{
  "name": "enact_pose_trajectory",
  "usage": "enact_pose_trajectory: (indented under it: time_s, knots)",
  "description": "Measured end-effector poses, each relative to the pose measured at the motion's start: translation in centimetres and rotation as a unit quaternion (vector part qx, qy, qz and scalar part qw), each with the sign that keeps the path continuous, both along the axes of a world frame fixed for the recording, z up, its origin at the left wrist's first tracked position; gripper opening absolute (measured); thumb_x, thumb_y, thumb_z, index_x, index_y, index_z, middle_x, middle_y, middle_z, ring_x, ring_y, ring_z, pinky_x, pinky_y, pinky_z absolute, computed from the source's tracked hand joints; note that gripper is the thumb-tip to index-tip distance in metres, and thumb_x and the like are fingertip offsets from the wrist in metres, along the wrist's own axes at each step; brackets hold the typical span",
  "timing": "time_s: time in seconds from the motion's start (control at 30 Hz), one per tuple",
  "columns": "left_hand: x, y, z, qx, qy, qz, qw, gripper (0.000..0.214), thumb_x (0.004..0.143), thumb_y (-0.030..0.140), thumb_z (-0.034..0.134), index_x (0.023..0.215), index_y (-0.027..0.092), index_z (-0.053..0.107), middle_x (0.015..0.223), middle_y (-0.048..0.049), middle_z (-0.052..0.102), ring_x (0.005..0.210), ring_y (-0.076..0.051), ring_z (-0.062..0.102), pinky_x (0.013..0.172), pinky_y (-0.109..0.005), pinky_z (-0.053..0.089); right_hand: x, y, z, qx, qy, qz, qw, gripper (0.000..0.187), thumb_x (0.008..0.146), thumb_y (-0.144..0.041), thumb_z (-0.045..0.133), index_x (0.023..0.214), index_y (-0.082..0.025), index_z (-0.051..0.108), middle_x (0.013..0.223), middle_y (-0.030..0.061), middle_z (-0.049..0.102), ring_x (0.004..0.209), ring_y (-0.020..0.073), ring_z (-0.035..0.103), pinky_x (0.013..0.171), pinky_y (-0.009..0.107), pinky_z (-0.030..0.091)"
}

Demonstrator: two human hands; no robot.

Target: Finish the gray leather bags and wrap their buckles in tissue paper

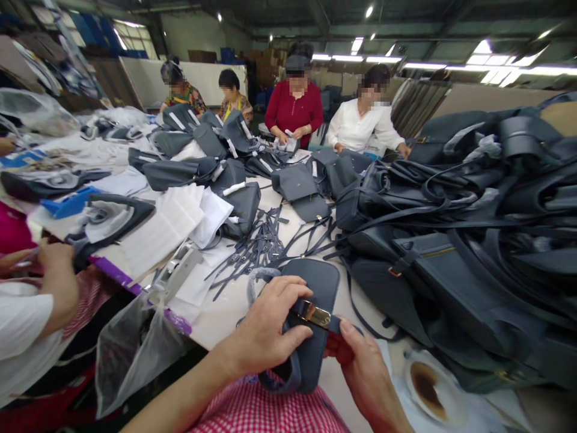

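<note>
A dark blue-grey handbag (321,279) is held at the table's near edge, above my red-checked apron (270,409). Across it runs a short strap (334,325) with a shiny gold buckle (317,314). My left hand (265,328) grips the bag from the left, its thumb and fingers curled around the strap just beside the buckle. On the other side, my right hand (367,367) pinches the strap's end between thumb and fingers. The right fingertips are partly hidden under the strap. A wrapped, pale handle (258,282) shows behind my left hand.
Thin buckled straps (265,240) lie beyond the bag. Piled dark bags (433,270) crowd the right, near a dish of brown liquid (426,388). White sheets (164,225) and a plastic bag (135,355) are left. A co-worker's arm (56,282) is at far left; several people work opposite.
</note>
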State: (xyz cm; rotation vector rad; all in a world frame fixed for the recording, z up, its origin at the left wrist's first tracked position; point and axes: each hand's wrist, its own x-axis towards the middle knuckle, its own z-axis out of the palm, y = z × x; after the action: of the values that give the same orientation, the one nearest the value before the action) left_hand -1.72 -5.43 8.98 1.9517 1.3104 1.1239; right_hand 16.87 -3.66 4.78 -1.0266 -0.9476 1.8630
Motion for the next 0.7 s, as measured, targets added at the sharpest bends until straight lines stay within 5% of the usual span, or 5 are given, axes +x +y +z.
enact_pose_trajectory:
  time_s: [0.13, 0.33, 0.7]
  knots:
    - [0.6, 0.5, -0.1, 0.02, 0.017, -0.042, 0.999, 0.021, 0.079, 0.008, 0.06, 0.097, 0.019, 0.063, 0.103, -0.0063, 0.06, 0.1, -0.02, 0.055, 0.091, -0.035, 0.044, 0.5, 0.3, 0.0, 0.03, -0.012, 0.022, 0.999, 0.04, 0.083, -0.052, 0.061, 0.092, -0.015, 0.074, 0.083, 0.0087, 0.073, 0.067, 0.0191, 0.064, 0.061, 0.029, 0.052]
    - [2.3, 0.6, -0.7, 0.019, -0.032, 0.042, 0.998, 0.008, 0.08, 0.011, 0.063, 0.08, 0.018, 0.062, 0.084, -0.0035, 0.061, 0.084, -0.018, 0.056, 0.077, -0.031, 0.044, -0.4, -0.7, -0.2, 0.032, -0.059, -0.011, 0.998, 0.047, 0.082, -0.058, 0.06, 0.093, -0.014, 0.072, 0.079, 0.0079, 0.071, 0.065, 0.0187, 0.062, 0.059, 0.028, 0.051]
    - [0.9, 0.4, -1.5, 0.044, 0.004, 0.006, 0.999, 0.007, 0.085, 0.015, 0.052, 0.081, 0.019, 0.056, 0.09, -0.0066, 0.061, 0.088, -0.02, 0.055, 0.081, -0.036, 0.044, -0.3, -0.5, -0.7, 0.002, -0.057, -0.004, 0.998, 0.044, 0.083, -0.056, 0.06, 0.091, -0.015, 0.074, 0.081, 0.0077, 0.071, 0.065, 0.0175, 0.059, 0.062, 0.029, 0.05]
